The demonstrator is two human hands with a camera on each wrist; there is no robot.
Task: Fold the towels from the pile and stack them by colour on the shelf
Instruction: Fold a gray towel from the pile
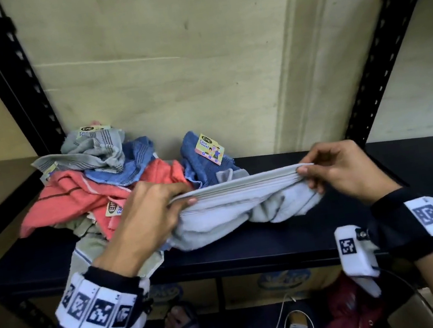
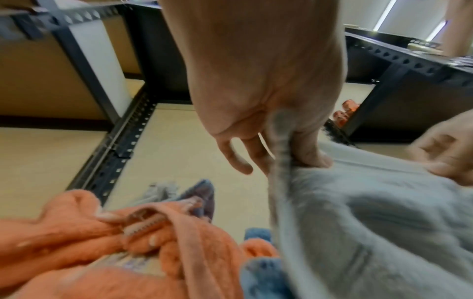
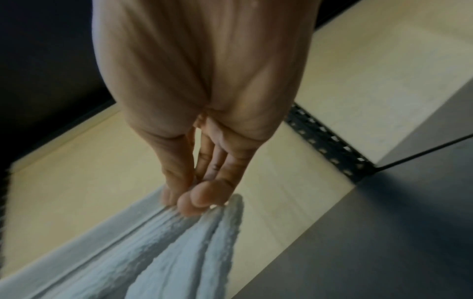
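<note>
A pale grey towel (image 1: 238, 205) is stretched between my two hands just above the black shelf (image 1: 378, 165). My left hand (image 1: 160, 208) pinches its left end and my right hand (image 1: 320, 168) pinches its right end, so the top hem runs taut while the rest sags onto the shelf. The left wrist view has the grey towel (image 2: 371, 222) hanging from my left hand (image 2: 286, 153). The right wrist view has the right hand (image 3: 189, 200) pinching the bunched towel (image 3: 166, 252). A pile of towels (image 1: 94, 182), coral, blue and grey striped, lies at the shelf's left.
A crumpled blue towel with a paper label (image 1: 206, 157) sits behind the grey one. Black slotted uprights (image 1: 12, 82) frame the shelf against a cream wall. The shelf's right half (image 1: 420, 161) is bare. Boxes and a cable (image 1: 289, 318) lie below.
</note>
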